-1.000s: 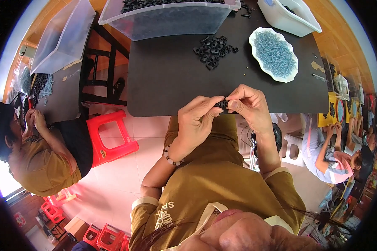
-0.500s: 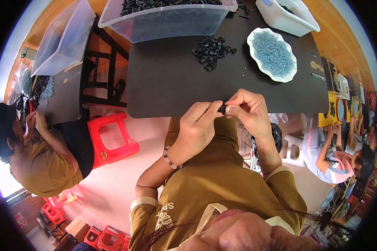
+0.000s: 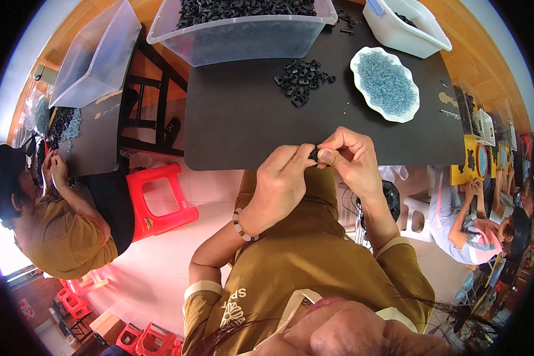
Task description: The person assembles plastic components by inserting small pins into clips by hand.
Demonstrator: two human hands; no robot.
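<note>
A small black plastic part (image 3: 314,155) is pinched between my two hands, just in front of the table's near edge. My left hand (image 3: 282,178), with a bead bracelet at its wrist, grips it from the left. Thumb and forefinger of my right hand (image 3: 353,159) close on it from the right. Fingers cover most of the part, so its exact shape is hidden. Beyond my hands lies a loose pile of black plastic parts (image 3: 302,80) on the dark table (image 3: 237,124). To the right of that pile, a white scalloped plate (image 3: 404,117) holds many tiny clear-bluish pieces (image 3: 385,82).
At the table's far side stands a large clear bin (image 3: 243,44) full of black parts. A white tub (image 3: 418,38) sits at the far right. One person (image 3: 59,219) works at another table on the left, near a red stool (image 3: 160,202). More people (image 3: 469,228) work on the right.
The view has shifted slightly, so the table and bins sit a little lower in the picture. My hands keep nearly the same pinch on the black part.
</note>
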